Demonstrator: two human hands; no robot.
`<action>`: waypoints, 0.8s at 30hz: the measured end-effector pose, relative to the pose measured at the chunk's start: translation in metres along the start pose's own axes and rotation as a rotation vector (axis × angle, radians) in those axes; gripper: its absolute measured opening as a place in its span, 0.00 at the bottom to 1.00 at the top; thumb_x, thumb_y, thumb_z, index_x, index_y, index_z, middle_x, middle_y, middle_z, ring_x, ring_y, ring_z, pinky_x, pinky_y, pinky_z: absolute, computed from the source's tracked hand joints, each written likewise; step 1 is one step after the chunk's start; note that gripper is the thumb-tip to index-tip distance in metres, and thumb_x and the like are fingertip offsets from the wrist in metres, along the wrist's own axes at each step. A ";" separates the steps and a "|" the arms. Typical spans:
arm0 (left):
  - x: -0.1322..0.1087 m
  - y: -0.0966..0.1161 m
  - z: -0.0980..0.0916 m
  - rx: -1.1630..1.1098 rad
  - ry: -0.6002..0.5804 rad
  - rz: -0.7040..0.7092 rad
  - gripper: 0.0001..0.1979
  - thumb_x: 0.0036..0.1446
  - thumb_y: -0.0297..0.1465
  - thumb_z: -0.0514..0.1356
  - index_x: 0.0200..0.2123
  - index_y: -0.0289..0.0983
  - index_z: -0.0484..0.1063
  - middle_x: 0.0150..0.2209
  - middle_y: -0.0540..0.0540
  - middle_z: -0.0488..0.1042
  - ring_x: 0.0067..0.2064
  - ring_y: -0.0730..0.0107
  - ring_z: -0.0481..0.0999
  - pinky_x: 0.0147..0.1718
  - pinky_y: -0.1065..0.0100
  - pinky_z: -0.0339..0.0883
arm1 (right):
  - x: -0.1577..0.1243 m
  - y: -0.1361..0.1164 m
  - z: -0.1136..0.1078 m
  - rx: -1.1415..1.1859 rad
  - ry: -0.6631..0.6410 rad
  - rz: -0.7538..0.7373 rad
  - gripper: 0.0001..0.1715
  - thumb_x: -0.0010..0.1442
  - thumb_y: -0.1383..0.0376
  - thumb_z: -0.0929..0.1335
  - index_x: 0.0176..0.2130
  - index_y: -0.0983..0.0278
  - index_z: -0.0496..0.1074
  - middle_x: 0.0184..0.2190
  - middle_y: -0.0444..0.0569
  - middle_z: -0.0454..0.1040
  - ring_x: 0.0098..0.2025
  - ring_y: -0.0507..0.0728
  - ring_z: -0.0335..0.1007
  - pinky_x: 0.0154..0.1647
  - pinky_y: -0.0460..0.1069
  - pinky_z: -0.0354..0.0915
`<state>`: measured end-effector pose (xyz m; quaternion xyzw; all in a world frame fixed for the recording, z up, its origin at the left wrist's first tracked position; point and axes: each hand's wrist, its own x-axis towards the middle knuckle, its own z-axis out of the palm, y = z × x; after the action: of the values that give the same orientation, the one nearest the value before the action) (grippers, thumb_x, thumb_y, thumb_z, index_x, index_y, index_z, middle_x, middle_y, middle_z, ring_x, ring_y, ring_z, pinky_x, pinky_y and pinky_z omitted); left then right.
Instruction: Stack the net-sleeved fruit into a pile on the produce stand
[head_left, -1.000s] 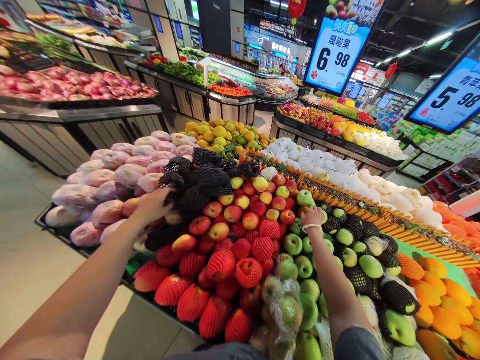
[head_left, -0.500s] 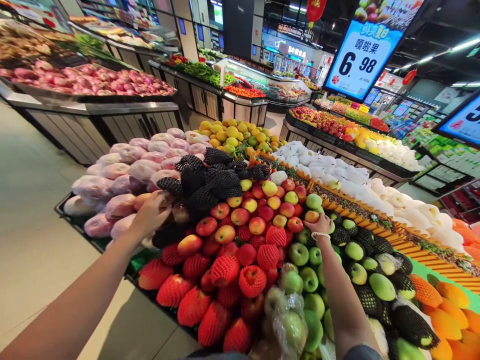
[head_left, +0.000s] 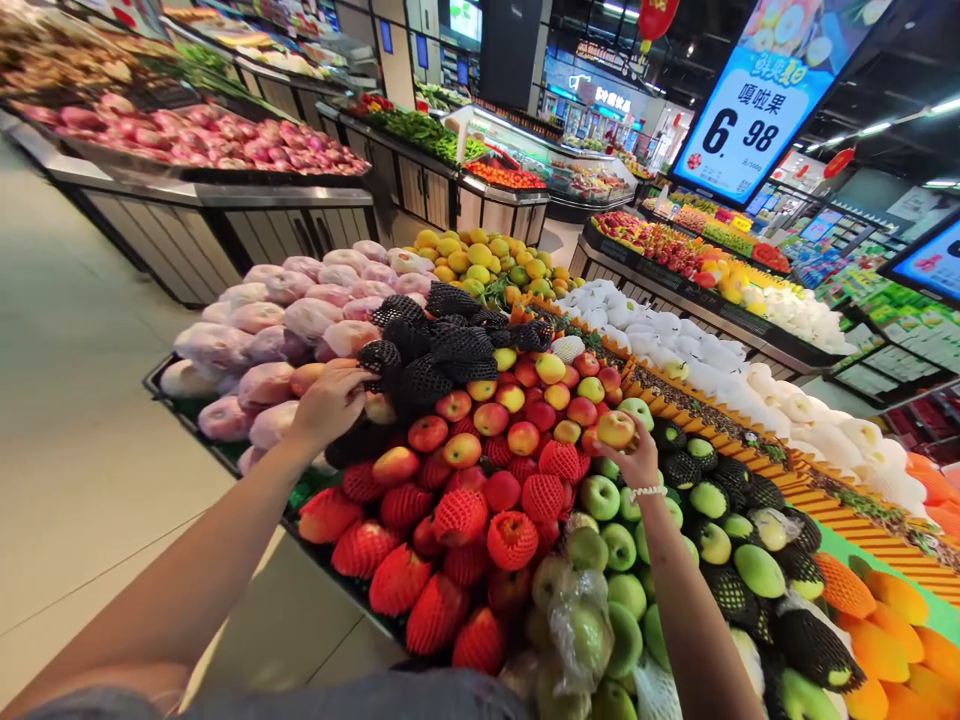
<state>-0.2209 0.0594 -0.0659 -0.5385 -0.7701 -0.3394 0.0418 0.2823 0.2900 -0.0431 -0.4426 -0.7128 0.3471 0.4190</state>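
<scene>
My right hand point(head_left: 634, 462) holds a red and yellow apple point(head_left: 616, 429) lifted just above the line where the red apples point(head_left: 517, 415) meet the green apples point(head_left: 611, 520). A bead bracelet circles that wrist. My left hand point(head_left: 330, 403) reaches to the left side of the stand, fingers curled over fruit beside the black foam nets point(head_left: 435, 350). What the left fingers hold is hidden. Pink wrapped fruits point(head_left: 262, 330) lie just beyond that hand.
Apples in red foam nets point(head_left: 442, 560) fill the front of the stand. Orange fruit point(head_left: 892, 620) lies at the right, white wrapped fruit point(head_left: 675, 335) and yellow fruit point(head_left: 480, 260) behind. A tiled aisle point(head_left: 82, 420) runs on the left. A price sign point(head_left: 750, 115) hangs above.
My right hand has picked up a red and yellow apple and raised it off the pile. The left hand stays by the black nets. The view has shifted left.
</scene>
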 end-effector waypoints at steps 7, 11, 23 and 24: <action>-0.004 -0.002 0.002 0.062 0.033 -0.014 0.17 0.65 0.28 0.51 0.50 0.28 0.74 0.57 0.32 0.74 0.64 0.54 0.68 0.69 0.52 0.62 | 0.027 -0.048 0.100 -0.190 -0.222 -0.058 0.48 0.41 0.45 0.82 0.55 0.59 0.70 0.51 0.52 0.80 0.52 0.64 0.77 0.54 0.59 0.73; -0.007 -0.003 -0.002 0.075 0.043 -0.018 0.18 0.65 0.29 0.52 0.52 0.28 0.73 0.59 0.32 0.73 0.63 0.54 0.69 0.70 0.51 0.61 | 0.038 -0.060 0.143 -0.336 -0.318 -0.058 0.45 0.49 0.43 0.81 0.57 0.60 0.68 0.52 0.53 0.79 0.52 0.64 0.77 0.54 0.58 0.72; -0.013 -0.001 0.017 0.042 0.064 -0.329 0.35 0.66 0.31 0.57 0.70 0.22 0.50 0.66 0.25 0.66 0.68 0.44 0.67 0.69 0.42 0.62 | 0.036 -0.038 0.106 -0.322 -0.053 -0.137 0.42 0.58 0.39 0.74 0.56 0.66 0.75 0.53 0.60 0.79 0.55 0.64 0.75 0.61 0.58 0.69; -0.014 -0.002 0.020 0.010 0.072 -0.366 0.37 0.67 0.32 0.57 0.71 0.21 0.47 0.68 0.23 0.63 0.70 0.43 0.65 0.69 0.41 0.62 | 0.041 -0.031 0.084 -0.316 0.028 -0.109 0.40 0.61 0.39 0.71 0.56 0.67 0.74 0.53 0.60 0.79 0.54 0.63 0.75 0.59 0.58 0.69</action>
<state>-0.2105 0.0587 -0.0878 -0.3769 -0.8549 -0.3564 0.0096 0.1849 0.3056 -0.0388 -0.4684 -0.7757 0.2011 0.3722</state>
